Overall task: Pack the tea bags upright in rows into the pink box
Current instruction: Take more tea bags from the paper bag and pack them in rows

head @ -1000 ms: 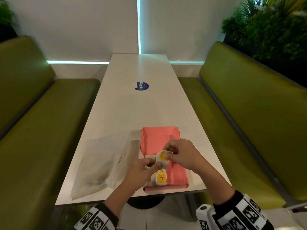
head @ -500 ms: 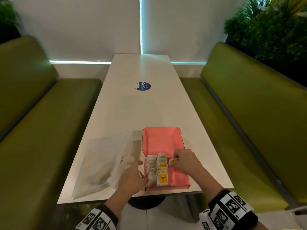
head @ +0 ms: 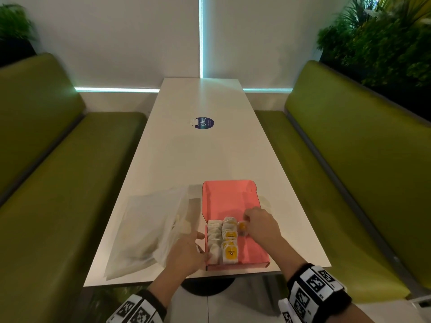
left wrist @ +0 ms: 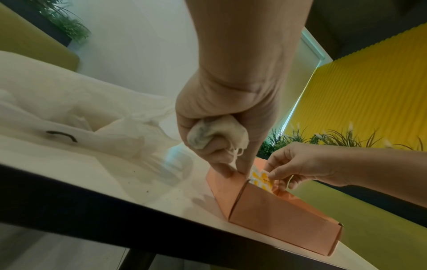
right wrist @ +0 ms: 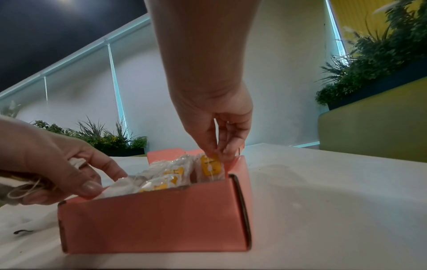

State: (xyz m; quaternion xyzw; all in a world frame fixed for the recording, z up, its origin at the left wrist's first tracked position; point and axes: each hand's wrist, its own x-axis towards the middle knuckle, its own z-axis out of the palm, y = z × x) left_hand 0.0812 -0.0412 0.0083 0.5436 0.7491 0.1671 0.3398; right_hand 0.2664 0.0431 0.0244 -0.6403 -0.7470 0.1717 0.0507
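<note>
Now my right hand (head: 261, 226) pinches a tea bag (right wrist: 209, 166) upright just right of the second row, left hand (head: 186, 255) clutching a spare bag at the pink box (head: 254, 255) wall.

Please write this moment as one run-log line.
right hand: placing tea bag | left hand: holds spare tea bag | pink box: two rows

The left hand (left wrist: 221, 117) is held palm down, its fingers curled round a tea bag (left wrist: 217, 133) in a closed grip. The right hand (right wrist: 215, 117) is pointed downward; another tea bag (right wrist: 210, 165) is pinched between thumb and fingertips.
</note>
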